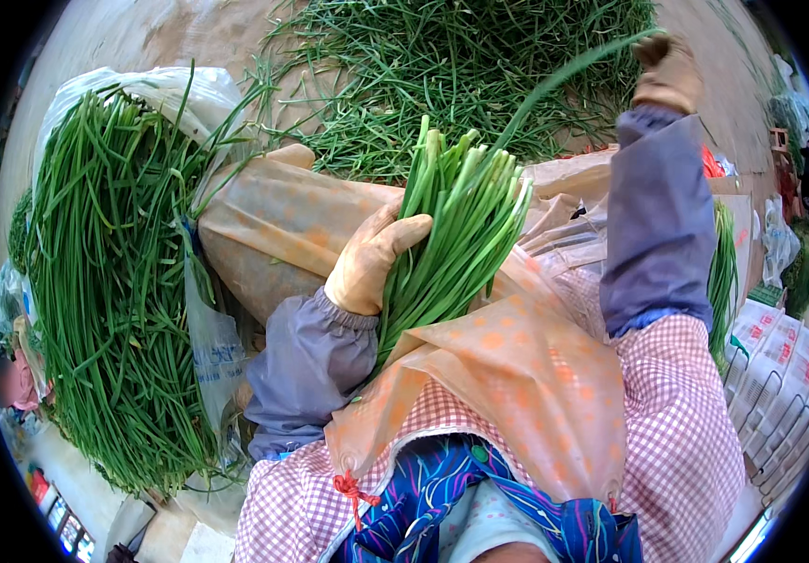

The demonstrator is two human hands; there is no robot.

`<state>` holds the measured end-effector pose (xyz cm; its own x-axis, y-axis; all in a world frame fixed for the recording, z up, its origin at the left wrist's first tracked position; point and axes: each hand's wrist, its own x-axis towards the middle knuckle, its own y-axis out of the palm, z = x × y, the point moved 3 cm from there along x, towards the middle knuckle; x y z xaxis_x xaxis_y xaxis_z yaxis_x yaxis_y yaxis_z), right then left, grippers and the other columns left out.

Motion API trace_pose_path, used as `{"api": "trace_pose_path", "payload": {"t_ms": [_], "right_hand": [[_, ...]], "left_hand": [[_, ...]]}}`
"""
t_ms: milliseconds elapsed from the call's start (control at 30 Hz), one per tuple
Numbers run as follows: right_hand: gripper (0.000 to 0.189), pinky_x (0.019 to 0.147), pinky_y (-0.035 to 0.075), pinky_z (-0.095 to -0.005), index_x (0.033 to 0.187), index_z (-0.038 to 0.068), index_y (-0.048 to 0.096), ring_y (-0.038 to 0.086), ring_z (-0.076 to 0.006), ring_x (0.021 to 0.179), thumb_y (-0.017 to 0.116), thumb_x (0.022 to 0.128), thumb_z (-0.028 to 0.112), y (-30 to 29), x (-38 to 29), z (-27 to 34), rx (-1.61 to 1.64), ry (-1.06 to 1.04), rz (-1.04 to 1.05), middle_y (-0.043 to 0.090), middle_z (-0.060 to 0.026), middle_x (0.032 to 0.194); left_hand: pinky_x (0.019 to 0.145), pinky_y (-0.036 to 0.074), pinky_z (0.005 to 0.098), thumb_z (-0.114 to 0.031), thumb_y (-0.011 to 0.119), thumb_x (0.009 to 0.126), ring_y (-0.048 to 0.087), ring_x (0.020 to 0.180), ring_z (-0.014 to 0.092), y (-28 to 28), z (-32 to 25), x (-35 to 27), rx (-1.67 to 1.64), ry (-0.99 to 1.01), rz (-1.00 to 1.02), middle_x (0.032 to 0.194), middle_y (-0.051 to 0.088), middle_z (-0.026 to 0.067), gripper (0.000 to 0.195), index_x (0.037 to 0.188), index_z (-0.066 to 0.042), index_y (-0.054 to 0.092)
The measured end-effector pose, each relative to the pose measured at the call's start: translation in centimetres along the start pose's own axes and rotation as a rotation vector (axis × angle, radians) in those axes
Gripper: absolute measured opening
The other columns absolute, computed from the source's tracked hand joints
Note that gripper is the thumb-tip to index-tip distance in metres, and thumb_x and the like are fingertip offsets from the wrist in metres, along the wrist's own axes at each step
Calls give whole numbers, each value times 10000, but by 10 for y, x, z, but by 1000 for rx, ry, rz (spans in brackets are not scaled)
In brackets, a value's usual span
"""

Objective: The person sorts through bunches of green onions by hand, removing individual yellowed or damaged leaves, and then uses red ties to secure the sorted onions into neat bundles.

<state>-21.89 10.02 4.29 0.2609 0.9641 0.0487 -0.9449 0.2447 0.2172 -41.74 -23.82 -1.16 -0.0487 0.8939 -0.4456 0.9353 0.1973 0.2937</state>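
Observation:
My gloved left hand (pixel 376 260) is closed around a thick bunch of green stalks, likely garlic chives (pixel 464 225). Their pale cut ends point away from me, and the lower leaves disappear behind my arm and apron. At the upper right, my gloved right hand (pixel 668 70) is raised and grips one end of a single long stalk (pixel 573 70). Motion blurs that stalk, which slants down towards the bunch; whether it touches the bunch I cannot tell. A translucent plastic apron (pixel 510 345) with orange spots covers my lap.
On my left a large heap of chives (pixel 116 281) fills an opened plastic bag (pixel 214 88). Loose stalks (pixel 460 63) are piled on the floor ahead. More chives (pixel 722 274) and stacked white packages (pixel 780 366) stand at my right. Another person (pixel 24 376) is at the far left.

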Motion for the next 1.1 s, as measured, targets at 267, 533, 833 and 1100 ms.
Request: {"api": "trace_pose_path", "payload": {"t_ms": [267,533,833,1100], "right_hand": [[447,769,456,-324,1203,93,500,590,-199,863,595,837,332,6,-102,-45,-318,624,945,605,-77,1021],[186,574,448,-220,851,35,652,540,-49,612,638,839,220,35,-174,-31,-392,583,1497,604,20,672],[206,617,547,-282,888,23,653,643,-165,638,647,824,218,17,-127,-43,-42,232,940,654,-87,724],[187,590,527,-326,816,56,613,587,-161,602,568,877,226,-82,9,-20,305,328,-178,606,-52,676]], "left_hand": [[761,489,256,-142,538,843,595,860,136,4,-4,-2,-441,-95,23,1034,597,87,322,1118,25,539],[782,507,287,-122,530,845,612,878,173,9,-6,-4,-598,-143,42,1009,613,107,353,1165,22,493],[784,496,281,-84,516,848,604,887,173,3,-2,-6,-633,-165,-12,1031,605,103,349,1178,29,494],[804,486,281,-74,495,849,594,914,179,7,-6,-1,-635,-157,31,1070,591,109,377,1213,25,478]]}}
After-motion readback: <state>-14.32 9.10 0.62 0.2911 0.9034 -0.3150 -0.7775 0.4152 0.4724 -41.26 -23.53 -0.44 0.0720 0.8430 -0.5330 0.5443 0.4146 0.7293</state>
